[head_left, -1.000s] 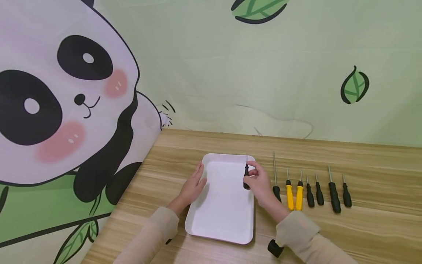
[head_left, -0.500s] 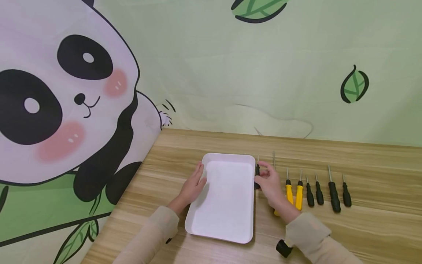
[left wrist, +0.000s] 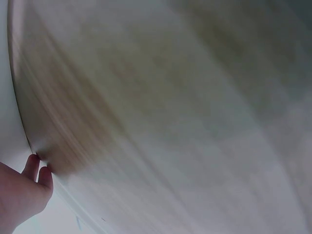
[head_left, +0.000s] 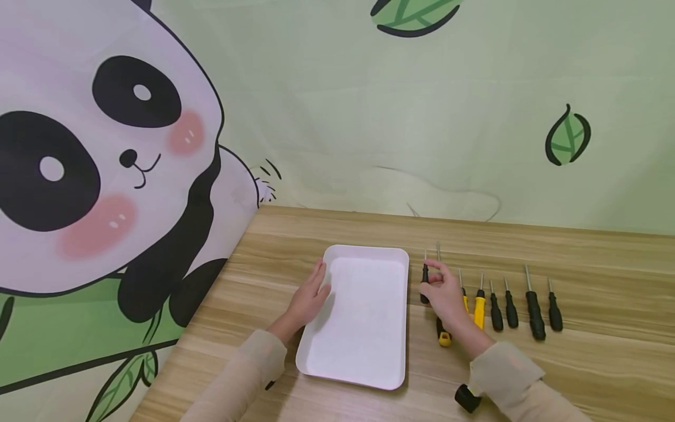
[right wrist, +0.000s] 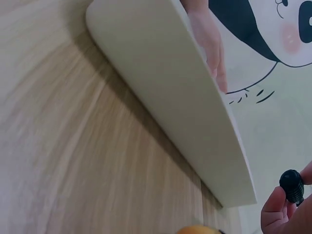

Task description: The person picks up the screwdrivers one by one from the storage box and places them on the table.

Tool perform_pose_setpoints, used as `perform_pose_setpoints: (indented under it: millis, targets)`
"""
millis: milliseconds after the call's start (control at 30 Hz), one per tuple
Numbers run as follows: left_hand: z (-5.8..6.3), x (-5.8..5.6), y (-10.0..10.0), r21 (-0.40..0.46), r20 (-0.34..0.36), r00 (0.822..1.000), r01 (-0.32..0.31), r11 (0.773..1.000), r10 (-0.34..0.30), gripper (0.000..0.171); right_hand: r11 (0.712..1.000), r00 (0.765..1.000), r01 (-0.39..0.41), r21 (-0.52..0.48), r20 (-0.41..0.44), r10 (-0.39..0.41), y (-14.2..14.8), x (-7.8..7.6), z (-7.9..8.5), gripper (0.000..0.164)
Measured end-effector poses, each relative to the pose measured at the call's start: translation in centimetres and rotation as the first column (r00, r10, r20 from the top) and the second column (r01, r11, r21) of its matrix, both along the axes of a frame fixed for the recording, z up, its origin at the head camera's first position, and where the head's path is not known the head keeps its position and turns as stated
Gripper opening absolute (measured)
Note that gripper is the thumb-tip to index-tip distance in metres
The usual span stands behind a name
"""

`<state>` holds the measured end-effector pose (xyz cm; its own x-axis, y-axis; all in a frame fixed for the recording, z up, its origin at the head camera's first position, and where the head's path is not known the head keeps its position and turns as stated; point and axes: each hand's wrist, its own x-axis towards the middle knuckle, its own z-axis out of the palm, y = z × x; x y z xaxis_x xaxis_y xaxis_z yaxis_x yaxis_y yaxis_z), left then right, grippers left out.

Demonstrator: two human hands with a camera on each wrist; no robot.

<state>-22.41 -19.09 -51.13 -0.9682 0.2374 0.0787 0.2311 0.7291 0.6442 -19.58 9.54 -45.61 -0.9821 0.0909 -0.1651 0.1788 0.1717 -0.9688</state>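
My left hand [head_left: 306, 302] rests against the left side of the white tray [head_left: 358, 316], its fingers fairly straight along the rim. In the left wrist view, two fingertips [left wrist: 45, 178] touch the tray's edge. Just right of the tray, my right hand [head_left: 445, 296] pinches a small black screwdriver [head_left: 425, 284] by the handle, thin shaft pointing away. The right wrist view shows the handle's round black end [right wrist: 291, 185] between thumb and fingers. Nothing lies in the tray. Partly hidden under the right hand is a long screwdriver [head_left: 445, 339] with a yellow handle end.
To the right, several screwdrivers lie in a row: a yellow one [head_left: 479, 309], small black ones [head_left: 496, 313] and a larger black one [head_left: 535, 316]. Near the right cuff sits a black object [head_left: 467, 398]. A panda-printed cloth [head_left: 337, 117] stands behind the wooden table [head_left: 606, 375].
My right hand has moved the small black screwdriver rightward, from over the tray's right edge to beside it. The left hand and tray have stayed put.
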Motion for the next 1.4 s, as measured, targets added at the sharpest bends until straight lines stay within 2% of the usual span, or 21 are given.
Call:
perform_pose_setpoints:
  millis: [33,67,167,267,300,533,800,1133,1400]
  targets:
    - [-0.1,0.0,0.0,0.013,-0.005,1.0,0.007,1.0,-0.007,0.056,1.0,1.0,0.002,0.004,-0.001,-0.002,0.1,0.0,0.0,0.051]
    - [-0.9,-0.3,-0.4,0.016,-0.036,0.999,0.029,0.999,-0.029,0.057,1.0,1.0,0.002,0.006,-0.001,-0.002,0.3,0.0,-0.1,0.051]
    - [-0.9,-0.3,-0.4,0.029,-0.056,0.998,0.041,0.999,-0.039,0.057,1.0,1.0,-0.008,0.026,0.0,0.008,0.8,0.0,-0.3,0.051]
    - [-0.8,-0.3,-0.3,0.013,-0.038,0.999,0.024,1.0,-0.024,0.057,0.999,1.0,-0.027,0.044,-0.002,0.027,1.3,0.0,-0.4,0.051]
    - [0.0,0.0,0.0,0.013,-0.009,1.0,0.002,1.0,-0.001,0.056,0.998,0.999,-0.033,0.046,-0.002,0.033,1.5,0.0,-0.5,0.051]
    - [0.3,0.1,0.2,-0.048,0.035,0.999,-0.027,0.998,0.029,0.054,0.995,0.998,-0.059,0.08,0.02,0.057,2.8,0.2,-0.4,0.053]
    - [0.4,0.2,0.2,-0.041,0.035,0.999,-0.023,0.999,0.025,0.055,0.993,0.996,-0.081,0.09,0.046,0.077,4.5,0.6,0.1,0.056]
    - [0.4,0.2,0.1,-0.039,0.033,0.999,-0.018,0.999,0.02,0.056,0.992,0.994,-0.097,0.082,0.052,0.093,6.0,0.8,-0.2,0.058]
    - [0.6,0.2,0.2,-0.047,0.04,0.999,-0.015,0.999,0.017,0.055,0.983,0.997,-0.081,0.163,0.031,0.077,7.5,0.9,-0.7,0.056]
